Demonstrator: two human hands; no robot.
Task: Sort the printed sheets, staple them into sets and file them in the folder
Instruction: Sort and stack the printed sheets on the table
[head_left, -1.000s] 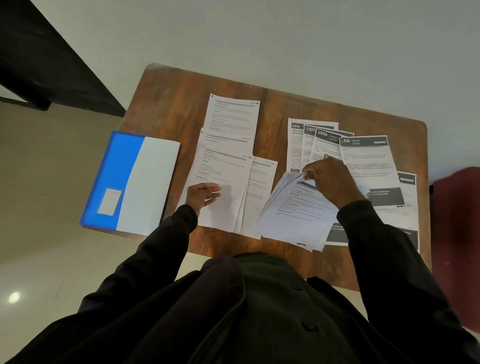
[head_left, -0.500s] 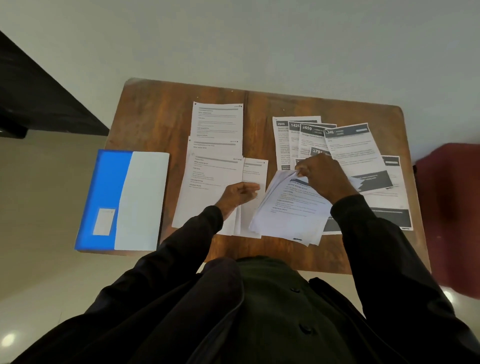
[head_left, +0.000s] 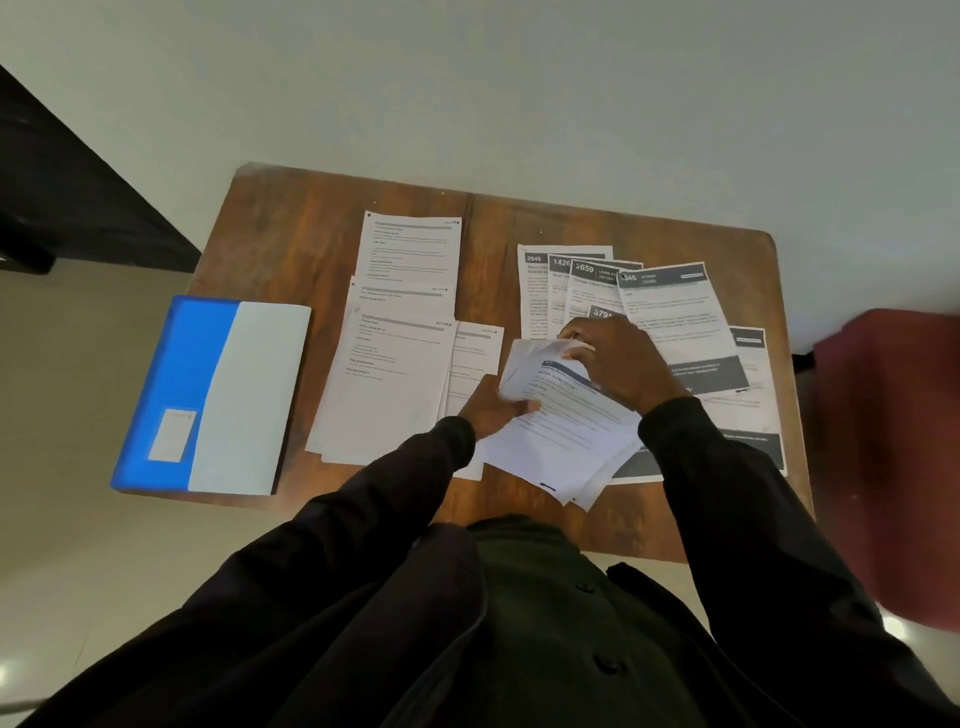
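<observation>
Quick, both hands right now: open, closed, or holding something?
Left hand: holds the left edge of the loose stack of sheets.
Right hand: pinches that stack's upper sheets.

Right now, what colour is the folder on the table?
The folder is bright blue on its left part and pale white-grey on the rest, seen in the head view.

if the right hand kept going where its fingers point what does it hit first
Probably the partly covered white printed sheet just left of the white paper stack that the right hand pinches; depth is unclear.
</observation>
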